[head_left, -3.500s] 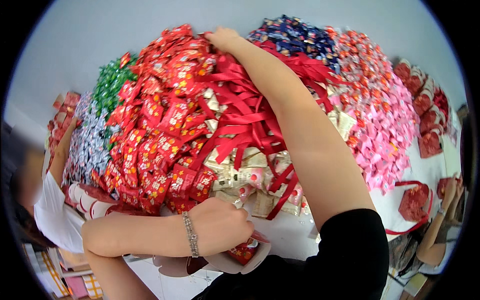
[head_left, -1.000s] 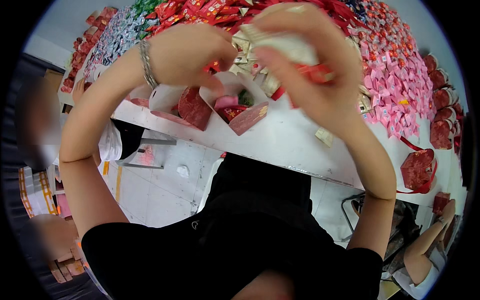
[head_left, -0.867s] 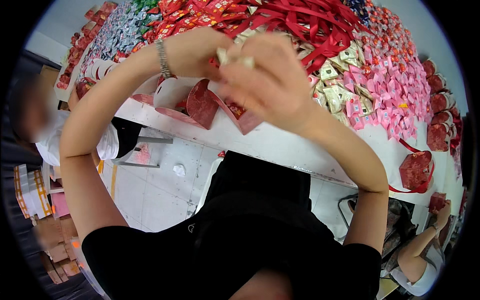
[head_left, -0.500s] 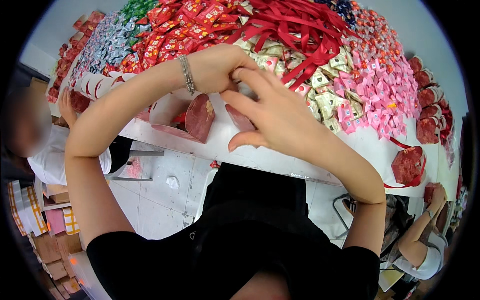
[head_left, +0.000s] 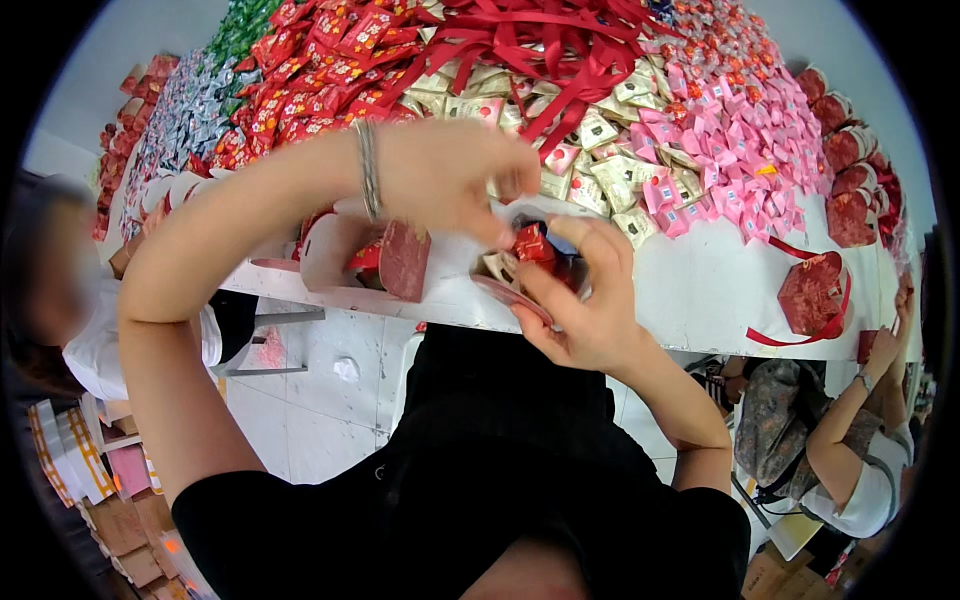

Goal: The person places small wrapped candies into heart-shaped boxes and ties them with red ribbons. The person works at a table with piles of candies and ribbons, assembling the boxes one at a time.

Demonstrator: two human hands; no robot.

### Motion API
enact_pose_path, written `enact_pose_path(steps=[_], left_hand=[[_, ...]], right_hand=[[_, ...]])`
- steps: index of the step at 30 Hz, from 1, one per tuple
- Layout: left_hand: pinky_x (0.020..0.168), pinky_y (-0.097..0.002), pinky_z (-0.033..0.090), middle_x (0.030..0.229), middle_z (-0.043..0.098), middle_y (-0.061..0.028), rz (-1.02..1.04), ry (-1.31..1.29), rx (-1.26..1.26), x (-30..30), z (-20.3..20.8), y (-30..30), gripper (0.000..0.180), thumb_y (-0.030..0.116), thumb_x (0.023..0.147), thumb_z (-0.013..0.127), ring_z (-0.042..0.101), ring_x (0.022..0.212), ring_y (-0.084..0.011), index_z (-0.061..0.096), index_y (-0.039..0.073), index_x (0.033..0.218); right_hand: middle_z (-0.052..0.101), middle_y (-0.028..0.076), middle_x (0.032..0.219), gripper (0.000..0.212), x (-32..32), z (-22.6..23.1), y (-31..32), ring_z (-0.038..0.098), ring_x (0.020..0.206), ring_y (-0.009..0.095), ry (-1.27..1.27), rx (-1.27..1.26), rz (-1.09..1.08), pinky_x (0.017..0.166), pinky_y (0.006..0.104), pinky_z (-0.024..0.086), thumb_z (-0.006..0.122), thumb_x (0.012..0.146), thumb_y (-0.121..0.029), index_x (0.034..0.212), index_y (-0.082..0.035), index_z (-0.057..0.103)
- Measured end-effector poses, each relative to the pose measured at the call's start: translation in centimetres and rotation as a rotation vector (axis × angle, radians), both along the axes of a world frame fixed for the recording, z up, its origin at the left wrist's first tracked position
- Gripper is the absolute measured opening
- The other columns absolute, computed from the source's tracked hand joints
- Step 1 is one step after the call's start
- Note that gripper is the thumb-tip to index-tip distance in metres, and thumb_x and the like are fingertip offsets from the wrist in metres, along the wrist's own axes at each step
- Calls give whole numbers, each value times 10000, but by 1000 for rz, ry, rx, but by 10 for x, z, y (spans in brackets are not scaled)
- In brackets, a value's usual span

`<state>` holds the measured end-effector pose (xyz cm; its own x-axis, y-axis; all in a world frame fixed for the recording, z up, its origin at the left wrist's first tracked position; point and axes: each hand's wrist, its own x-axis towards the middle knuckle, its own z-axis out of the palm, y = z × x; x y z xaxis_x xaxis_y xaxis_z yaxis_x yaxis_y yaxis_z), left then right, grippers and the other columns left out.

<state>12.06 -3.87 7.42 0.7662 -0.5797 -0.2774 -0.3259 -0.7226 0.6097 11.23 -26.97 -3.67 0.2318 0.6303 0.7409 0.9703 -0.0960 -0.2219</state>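
Observation:
My right hand [head_left: 600, 290] is wrapped round a small open gift box [head_left: 512, 296] at the table's front edge. Inside it a red wrapped candy [head_left: 533, 247] lies on top, with cream and dark blue packets partly showing. Over the box's far left side hangs my left hand [head_left: 445, 185], a bracelet on its wrist. Its fingers are bent and smeared by motion, the thumb close to the red candy; whether it holds anything is unclear. Just left stands another open box [head_left: 406, 262], dark red patterned outside and white inside, with red packets in it.
Heaped behind are red flowered packets [head_left: 340, 75], cream packets [head_left: 620, 180], pink packets [head_left: 745, 160] and red ribbons [head_left: 555, 50]. A closed box with ribbon [head_left: 812, 293] lies to the right. Co-workers sit at the left [head_left: 100, 310] and right [head_left: 850, 460].
The right hand has turned and come nearer, tipping the box so its filled inside shows. My left hand has parted from the right one. The view has shifted slightly.

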Motion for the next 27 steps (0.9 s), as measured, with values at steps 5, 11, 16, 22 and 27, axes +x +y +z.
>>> enact_pose_path(steps=[5,11,16,22,27], left_hand=[[565,-315,533,666,650,-80,376,-427,168,78,9,7,288,306,841,679,648,573,-144,696,18,855],[641,-355,507,665,642,-129,298,-365,248,108,-50,-25,336,332,832,671,649,636,-231,671,0,785],[685,-337,497,758,649,-129,-118,-233,162,104,20,-56,200,207,885,629,639,723,-216,663,17,940],[507,-281,426,614,600,-62,-152,-73,91,63,97,-84,94,68,789,626,528,553,-115,659,-18,809],[483,-308,411,540,566,-79,-104,-119,174,41,93,-93,162,91,796,604,469,463,-139,649,-35,704]], right_hand=[[497,228,1255,409,11,7,-11,496,1079,382,-25,-101,-35,886,482,412,742,729,-269,1076,-68,665],[643,158,1086,385,57,53,-28,596,978,330,23,342,-86,868,422,454,696,819,-224,1122,3,624],[638,122,1099,269,96,86,-4,602,1009,223,326,466,134,854,315,471,581,929,-111,1154,37,581],[651,54,893,250,105,105,-25,582,806,98,749,24,120,706,231,462,554,971,-136,1162,20,594],[633,13,756,187,60,86,-70,537,652,37,809,-4,-88,568,182,442,597,948,-106,1083,20,624]])
